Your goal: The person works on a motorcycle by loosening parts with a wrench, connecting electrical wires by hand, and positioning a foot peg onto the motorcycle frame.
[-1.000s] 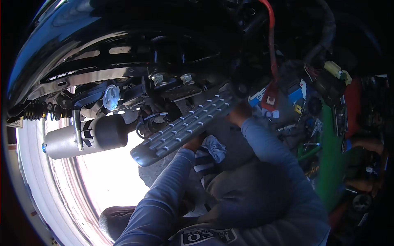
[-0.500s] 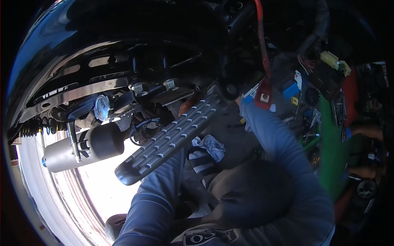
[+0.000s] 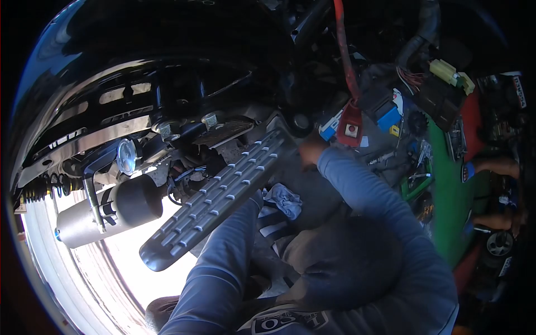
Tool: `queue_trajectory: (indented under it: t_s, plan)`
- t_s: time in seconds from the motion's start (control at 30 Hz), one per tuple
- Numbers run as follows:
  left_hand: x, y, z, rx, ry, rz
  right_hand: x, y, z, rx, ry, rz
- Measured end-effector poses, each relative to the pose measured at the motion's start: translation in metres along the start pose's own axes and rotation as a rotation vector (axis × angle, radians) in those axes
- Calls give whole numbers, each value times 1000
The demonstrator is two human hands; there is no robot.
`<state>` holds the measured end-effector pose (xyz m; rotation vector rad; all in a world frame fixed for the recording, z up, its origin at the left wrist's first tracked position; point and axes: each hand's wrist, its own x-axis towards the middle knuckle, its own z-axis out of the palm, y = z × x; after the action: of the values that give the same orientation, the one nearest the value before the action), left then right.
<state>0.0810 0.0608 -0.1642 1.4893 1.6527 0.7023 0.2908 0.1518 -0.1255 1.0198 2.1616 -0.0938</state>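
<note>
The footboard now slants past the muffler, so its weight probably rests partly on your left hand, hidden behind it. Your right hand is beside its upper end; whether either hand is spread or pinching, I cannot tell.

ribbed matt grey footboard, glossy black bodywork, crumpled cloth

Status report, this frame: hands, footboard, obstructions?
Right hand by footboard, upper end; grip unclear. Left hand hidden behind footboard. Footboard slanted, blocking view.
</note>
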Motion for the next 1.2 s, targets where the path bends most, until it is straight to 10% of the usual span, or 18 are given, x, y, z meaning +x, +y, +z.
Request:
queue_trajectory:
  t_s: [0.67, 1.13, 1.2]
  plan:
    - [11, 28, -46, 42, 236, 156, -71, -76, 29, 266, 496, -21]
    - [-145, 26, -11, -160, -137, -124, 32, -37, 11, 1811, 899, -175]
    - [-144, 27, -23, -129, -86, -103, -13, -47, -4, 1360, 857, -77]
